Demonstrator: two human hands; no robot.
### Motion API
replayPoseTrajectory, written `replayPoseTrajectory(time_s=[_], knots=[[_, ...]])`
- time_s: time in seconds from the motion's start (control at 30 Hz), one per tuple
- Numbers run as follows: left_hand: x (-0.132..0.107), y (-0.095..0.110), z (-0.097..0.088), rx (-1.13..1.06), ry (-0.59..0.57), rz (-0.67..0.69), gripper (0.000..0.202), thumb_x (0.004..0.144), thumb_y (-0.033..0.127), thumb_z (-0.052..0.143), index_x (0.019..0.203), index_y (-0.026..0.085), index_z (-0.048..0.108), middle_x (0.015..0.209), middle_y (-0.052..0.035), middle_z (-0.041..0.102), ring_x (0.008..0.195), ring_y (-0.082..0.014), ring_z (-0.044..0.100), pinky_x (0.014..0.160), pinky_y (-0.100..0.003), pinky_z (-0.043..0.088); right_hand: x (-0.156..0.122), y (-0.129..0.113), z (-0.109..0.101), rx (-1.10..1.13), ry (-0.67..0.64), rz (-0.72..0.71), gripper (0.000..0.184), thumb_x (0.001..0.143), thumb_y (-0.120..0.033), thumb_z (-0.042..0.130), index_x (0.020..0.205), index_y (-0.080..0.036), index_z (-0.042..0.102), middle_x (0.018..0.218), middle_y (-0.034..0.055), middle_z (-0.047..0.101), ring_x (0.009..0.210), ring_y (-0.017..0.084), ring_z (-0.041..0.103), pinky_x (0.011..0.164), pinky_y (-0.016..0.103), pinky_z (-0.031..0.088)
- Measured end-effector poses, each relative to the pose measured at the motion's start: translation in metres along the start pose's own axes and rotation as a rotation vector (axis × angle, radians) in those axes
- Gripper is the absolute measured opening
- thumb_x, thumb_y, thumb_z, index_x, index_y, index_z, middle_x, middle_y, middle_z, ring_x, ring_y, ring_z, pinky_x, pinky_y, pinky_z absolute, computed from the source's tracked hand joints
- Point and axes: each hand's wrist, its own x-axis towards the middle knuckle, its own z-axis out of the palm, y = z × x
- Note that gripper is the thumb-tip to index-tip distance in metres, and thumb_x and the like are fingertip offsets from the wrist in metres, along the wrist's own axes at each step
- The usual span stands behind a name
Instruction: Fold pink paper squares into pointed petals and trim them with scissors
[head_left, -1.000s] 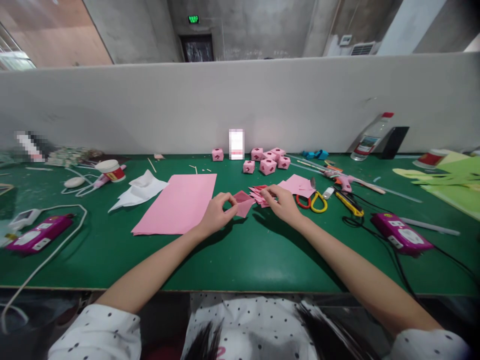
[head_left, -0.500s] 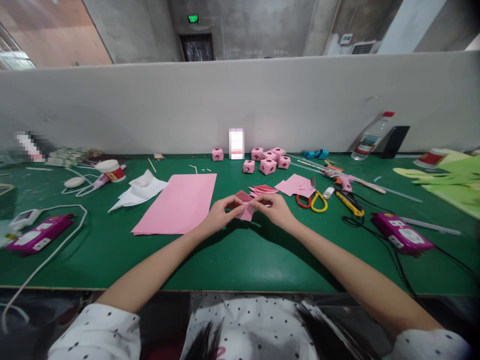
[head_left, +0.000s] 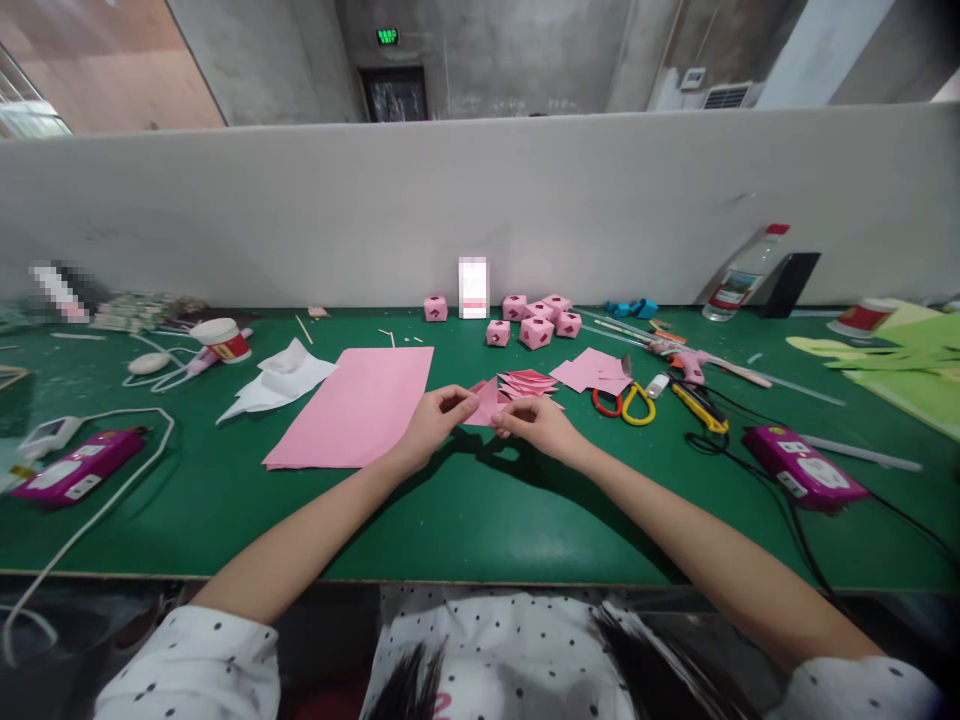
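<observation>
A small folded piece of pink paper (head_left: 486, 404) is held between my two hands above the green table. My left hand (head_left: 437, 423) pinches its left side between thumb and fingers. At its lower right corner, the fingertips of my right hand (head_left: 541, 424) are closed on the paper. Just behind my right hand lies a pile of folded pink pieces (head_left: 529, 382). Flat pink squares (head_left: 592, 371) rest to the right of that pile. A stack of large pink sheets (head_left: 360, 405) lies beside my left hand.
Several pink paper cubes (head_left: 536, 332) stand near a propped phone (head_left: 473, 288) by the partition. Scissors (head_left: 637, 404), a yellow cutter (head_left: 701, 406), a glue gun (head_left: 686, 362) and a purple power strip (head_left: 804, 467) are at right. White tissue (head_left: 281, 377) and a paper cup (head_left: 221, 341) are at left.
The pink paper has turned in my fingers and shifted slightly left. My left hand has moved a little left, and my right hand has slid down to the paper's lower corner.
</observation>
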Motion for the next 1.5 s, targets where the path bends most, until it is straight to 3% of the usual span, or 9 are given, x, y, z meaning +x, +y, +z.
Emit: replayPoseTrajectory(time_s=[0.43,0.63,0.83,1.3,1.5], knots=[[0.0,0.0004,0.0,0.003,-0.062,-0.033,0.035,0.075,0.048,0.07,0.078,0.014,0.063,0.064,0.003,0.052,0.057,-0.0082,0.039,0.054,-0.021,0.029,-0.0005,0.005,-0.0014,-0.098,0.017,-0.076,0.039,0.077,-0.053,0.067,0.08,-0.014,0.069,0.072,0.0038,0.068,0.065,0.015,0.061,0.061,0.026,0.047],[-0.0008,0.0017,-0.0006,0.001,-0.054,-0.037,0.034,0.077,0.047,0.069,0.075,0.014,0.061,0.062,0.0037,0.05,0.056,-0.0079,0.038,0.053,-0.021,0.027,-0.0017,-0.0024,-0.0019,-0.065,0.02,-0.109,0.05,0.093,-0.056,0.043,0.072,-0.015,0.064,0.069,0.0039,0.066,0.067,0.015,0.061,0.066,0.027,0.047],[-0.0011,0.0015,0.0005,-0.043,-0.04,-0.03,0.034,0.074,0.046,0.071,0.071,0.015,0.058,0.062,0.0038,0.051,0.056,-0.0078,0.04,0.054,-0.021,0.029,-0.003,0.0011,0.0003,-0.122,0.025,-0.105,0.038,0.078,-0.053,0.067,0.078,-0.015,0.068,0.072,0.003,0.067,0.064,0.015,0.059,0.061,0.026,0.045],[-0.0022,0.0033,0.001,-0.082,-0.036,-0.071,0.037,0.071,0.045,0.075,0.066,0.015,0.055,0.061,0.0037,0.052,0.057,-0.0079,0.043,0.055,-0.021,0.031,-0.004,-0.0013,0.0015,-0.17,-0.008,-0.16,0.041,0.088,-0.052,0.053,0.078,-0.016,0.067,0.073,0.0043,0.069,0.068,0.017,0.063,0.066,0.028,0.048],[-0.0027,0.0045,0.0025,-0.019,-0.081,-0.022,0.036,0.076,0.048,0.069,0.071,0.015,0.055,0.062,0.0046,0.049,0.057,-0.0079,0.042,0.054,-0.021,0.031,-0.0054,-0.0028,0.0021,-0.241,0.001,-0.194,0.037,0.09,-0.048,0.051,0.078,-0.016,0.066,0.072,0.0036,0.068,0.068,0.017,0.062,0.065,0.028,0.047]])
